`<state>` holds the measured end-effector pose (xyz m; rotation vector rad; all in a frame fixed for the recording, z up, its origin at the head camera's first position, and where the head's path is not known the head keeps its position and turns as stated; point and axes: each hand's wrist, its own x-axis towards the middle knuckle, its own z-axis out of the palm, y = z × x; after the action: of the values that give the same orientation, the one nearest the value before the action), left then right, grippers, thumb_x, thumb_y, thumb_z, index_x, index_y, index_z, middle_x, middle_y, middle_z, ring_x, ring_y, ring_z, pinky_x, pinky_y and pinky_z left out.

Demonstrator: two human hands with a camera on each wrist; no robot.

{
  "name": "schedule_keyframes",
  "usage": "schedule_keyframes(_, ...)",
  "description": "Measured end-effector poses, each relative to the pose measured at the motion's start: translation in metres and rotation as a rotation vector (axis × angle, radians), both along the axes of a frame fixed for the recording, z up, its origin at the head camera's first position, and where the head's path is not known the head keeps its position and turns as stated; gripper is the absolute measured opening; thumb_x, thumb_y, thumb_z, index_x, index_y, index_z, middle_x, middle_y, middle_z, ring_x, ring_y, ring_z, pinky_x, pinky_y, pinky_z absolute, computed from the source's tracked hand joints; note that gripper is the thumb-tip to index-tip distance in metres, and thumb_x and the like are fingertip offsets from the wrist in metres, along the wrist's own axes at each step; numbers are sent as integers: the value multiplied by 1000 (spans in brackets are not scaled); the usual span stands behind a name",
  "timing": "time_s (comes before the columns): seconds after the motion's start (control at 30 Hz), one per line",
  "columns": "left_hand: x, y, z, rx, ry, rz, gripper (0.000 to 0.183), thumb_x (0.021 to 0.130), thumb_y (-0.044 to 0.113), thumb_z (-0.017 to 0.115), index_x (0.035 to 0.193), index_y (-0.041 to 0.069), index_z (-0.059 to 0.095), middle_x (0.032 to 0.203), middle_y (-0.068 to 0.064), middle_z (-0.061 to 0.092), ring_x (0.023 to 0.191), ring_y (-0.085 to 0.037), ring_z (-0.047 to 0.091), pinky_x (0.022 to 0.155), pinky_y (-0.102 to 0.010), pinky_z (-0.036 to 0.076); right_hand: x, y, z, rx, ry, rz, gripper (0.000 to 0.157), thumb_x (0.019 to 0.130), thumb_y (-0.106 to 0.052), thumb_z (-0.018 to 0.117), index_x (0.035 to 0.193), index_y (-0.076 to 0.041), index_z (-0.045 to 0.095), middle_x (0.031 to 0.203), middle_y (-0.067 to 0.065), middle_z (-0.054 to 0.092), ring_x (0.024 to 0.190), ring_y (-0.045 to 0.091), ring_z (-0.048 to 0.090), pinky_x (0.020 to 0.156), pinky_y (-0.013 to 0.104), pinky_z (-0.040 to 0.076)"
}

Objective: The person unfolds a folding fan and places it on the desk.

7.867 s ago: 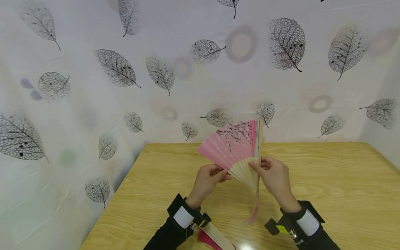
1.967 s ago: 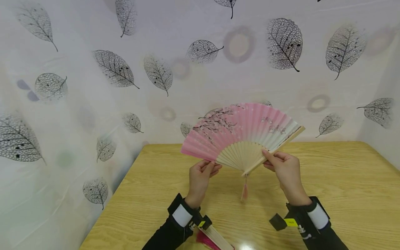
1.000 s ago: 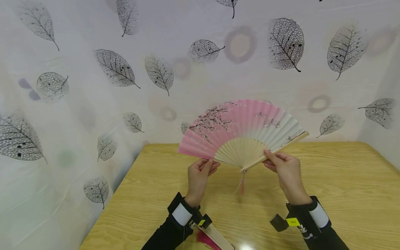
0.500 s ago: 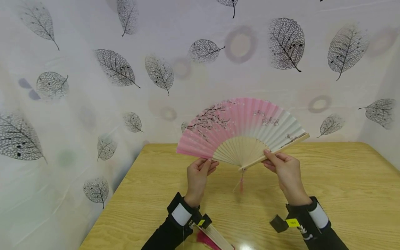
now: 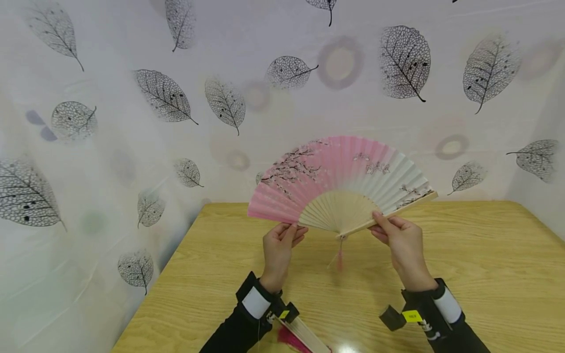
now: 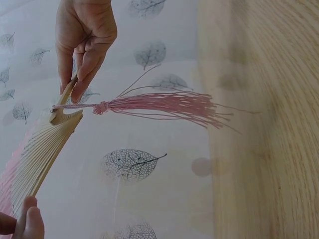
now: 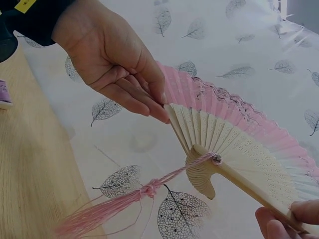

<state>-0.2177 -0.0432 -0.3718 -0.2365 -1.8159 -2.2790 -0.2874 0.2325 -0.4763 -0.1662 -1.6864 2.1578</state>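
Note:
A pink-to-white folding fan (image 5: 337, 169) with printed blossom branches is spread wide above the table, its pale ribs meeting at the bottom. My left hand (image 5: 279, 250) pinches the fan's left edge between thumb and fingers. On the other side, my right hand (image 5: 402, 247) grips the thick right guard stick, thumb in front. From the pivot hangs a pink tassel (image 6: 164, 105), seen large in the left wrist view. The right wrist view shows the ribs (image 7: 234, 144) fanned out between both hands, with small pierced holes in them.
A second, folded fan (image 5: 306, 336) with a dark pink tassel (image 5: 291, 338) lies on the wooden table (image 5: 476, 260) near its front, partly behind the left wrist's camera. A leaf-printed sheet (image 5: 300, 113) hangs behind and to the left. A purple object (image 7: 4, 94) shows at the right wrist view's edge.
Since the oldest frame the fan has spread from a partly folded wedge to a wide arc, as the hands moved apart. Lately it has risen and turned slightly clockwise, both hands keeping hold.

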Motion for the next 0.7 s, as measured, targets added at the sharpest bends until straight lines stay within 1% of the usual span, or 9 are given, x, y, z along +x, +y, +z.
schedule_keyframes(0.17,0,0,-1,-3,13,3,29,86,17,56,96,-10,58,93,-25,65,85,-24,63,74,-30,53,3,-1,4,-9,9,17,43,73,-32,69,102,0,66,89,13,70,84,29,63,66,30,52)
schedule_keyframes(0.23,-1,0,-1,-3,37,7,30,86,18,56,95,-10,59,91,-23,66,84,-24,63,72,-30,54,9,-3,12,-23,18,42,38,75,-28,68,100,0,66,86,11,70,82,27,63,65,29,53)
schedule_keyframes(0.3,-1,0,-2,1,66,11,30,85,19,57,94,-9,59,88,-20,67,83,-23,64,71,-29,54,20,-8,29,-40,21,86,31,77,-24,67,97,0,67,82,8,70,79,24,64,64,26,53)
schedule_keyframes(0.33,-10,-1,-14,11,109,1,28,86,19,56,93,-8,60,87,-18,68,83,-22,64,70,-28,54,26,-11,39,-57,23,110,28,77,-22,66,95,-1,67,81,7,70,77,22,64,63,26,53)
schedule_keyframes(0.43,-11,-2,-15,15,127,5,27,86,19,56,93,-7,60,86,-14,69,82,-21,64,70,-27,54,31,-15,43,-76,30,132,27,78,-21,65,96,-1,67,80,6,70,77,22,64,63,25,53)
schedule_keyframes(0.53,-11,-2,-15,25,108,6,27,86,18,56,94,-7,60,88,-17,68,83,-22,64,71,-29,54,25,-13,33,-57,10,113,34,77,-26,66,101,-2,66,83,5,71,81,21,64,67,26,52)
schedule_keyframes(0.57,-3,-1,-4,20,67,18,29,85,19,57,94,-8,59,88,-18,67,83,-23,64,72,-29,54,24,-13,30,-54,-6,109,37,77,-28,66,103,-1,66,84,6,71,84,22,63,68,27,52)
schedule_keyframes(0.63,-3,-2,-2,21,49,21,29,86,18,56,95,-10,58,90,-21,67,84,-24,63,73,-30,53,30,-17,39,-77,-7,121,35,78,-26,65,103,-2,66,84,6,71,84,22,63,68,26,52)
schedule_keyframes(0.7,-3,-2,-1,25,30,21,29,86,16,56,96,-11,58,91,-23,66,85,-24,63,73,-30,53,45,-26,60,-88,-23,134,29,79,-25,65,99,-5,68,81,3,71,82,19,64,69,24,52)
